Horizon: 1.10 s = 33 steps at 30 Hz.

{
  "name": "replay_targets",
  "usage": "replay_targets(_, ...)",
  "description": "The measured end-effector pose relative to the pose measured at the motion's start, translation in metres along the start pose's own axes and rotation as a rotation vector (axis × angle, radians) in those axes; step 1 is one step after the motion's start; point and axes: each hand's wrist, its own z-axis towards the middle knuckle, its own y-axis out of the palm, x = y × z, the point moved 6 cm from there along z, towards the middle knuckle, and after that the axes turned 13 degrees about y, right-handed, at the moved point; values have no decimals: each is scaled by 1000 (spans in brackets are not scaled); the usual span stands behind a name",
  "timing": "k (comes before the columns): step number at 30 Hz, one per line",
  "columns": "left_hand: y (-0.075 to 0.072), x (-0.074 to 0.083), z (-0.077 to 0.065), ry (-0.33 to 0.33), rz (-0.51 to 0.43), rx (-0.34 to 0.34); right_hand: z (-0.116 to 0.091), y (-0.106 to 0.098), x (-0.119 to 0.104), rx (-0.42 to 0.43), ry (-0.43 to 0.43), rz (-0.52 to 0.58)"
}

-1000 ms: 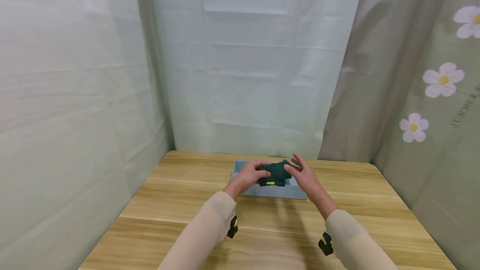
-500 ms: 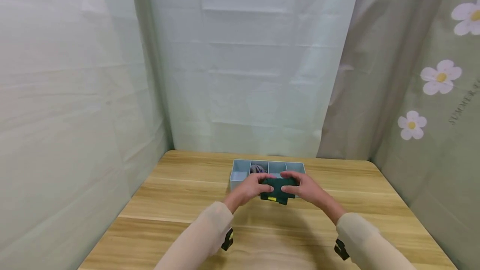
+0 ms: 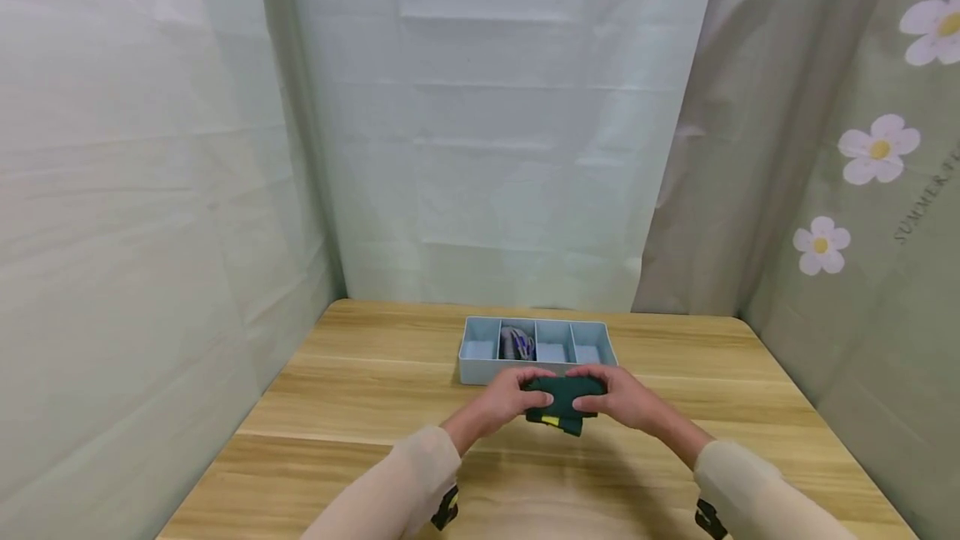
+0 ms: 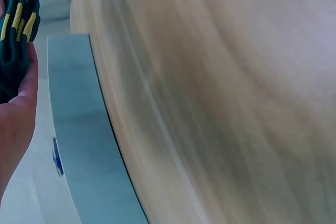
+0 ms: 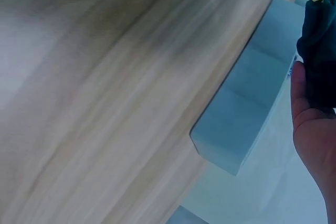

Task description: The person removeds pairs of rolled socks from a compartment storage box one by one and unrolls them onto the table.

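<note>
Farther from box (image 3: 482, 372) now, green cloth (image 3: 564, 393)

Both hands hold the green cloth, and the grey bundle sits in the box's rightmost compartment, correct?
Not quite: the head view shows the grey bundle in the box, second compartment from the left. The left hand and right hand do hold the green cloth.

The cloth (image 3: 563, 392) I hold looks matt; the box (image 3: 480, 372), smooth plastic; the surface (image 3: 337, 407), grained wood with slight sheen.
</note>
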Motion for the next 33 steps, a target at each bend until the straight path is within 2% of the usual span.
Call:
replay_targets(4, 6, -3, -9, -26, -8, -15, -6, 3, 7, -36, 0, 33)
replay_targets(7, 9, -5, -17, -42, 39, -18, -11, 8, 12, -60, -5, 64)
replay_targets(13, 16, -10, -30, -69, 135, -26, -19, 19, 20, -30, -16, 36)
replay_targets(19, 24, -15, -41, -108, 190, -85, -27, 27, 30, -54, 8, 59)
replay_targets(28, 36, -22, -56, -170, 230, -194, -38, 41, 47, -107, 53, 10)
replay_targets(33, 39, -25, -59, -160, 350, -228, -42, 49, 56, -87, 56, -55)
